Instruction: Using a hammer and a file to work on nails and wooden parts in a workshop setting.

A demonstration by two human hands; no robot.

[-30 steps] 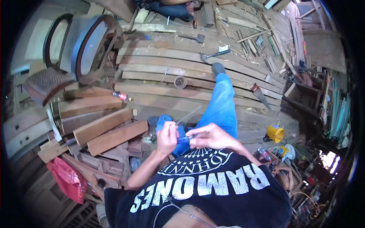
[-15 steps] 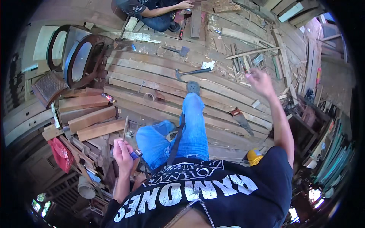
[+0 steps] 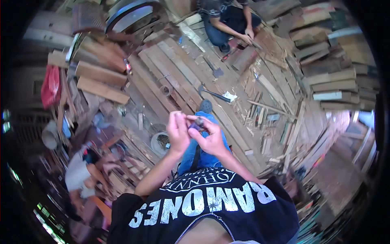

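My two hands meet in front of my jeans [image 3: 188,160]. My right hand [image 3: 211,140] is closed around a small purple object with a dark, metallic-looking end [image 3: 197,124]; motion blur hides its exact kind. Close beside it, my left hand [image 3: 178,132] has its fingers pinched together, nearly touching the right one. Whatever those fingers grip does not show clearly. Past my hands, a dark clog [image 3: 205,106] on my foot stands on the boards, and a hammer with a black handle [image 3: 217,94] lies just beyond it.
Long planks [image 3: 166,61] cover the floor ahead. A round container of scraps [image 3: 161,141] stands left of my knees. One person [image 3: 229,24] sits working at the far side; another [image 3: 83,171] bends over wood at lower left. Stacked lumber [image 3: 333,77] fills the right.
My right hand has come in from the far right to meet the left, which moved right. The small purple object, earlier at my left hand, is now in my right. The view has turned.
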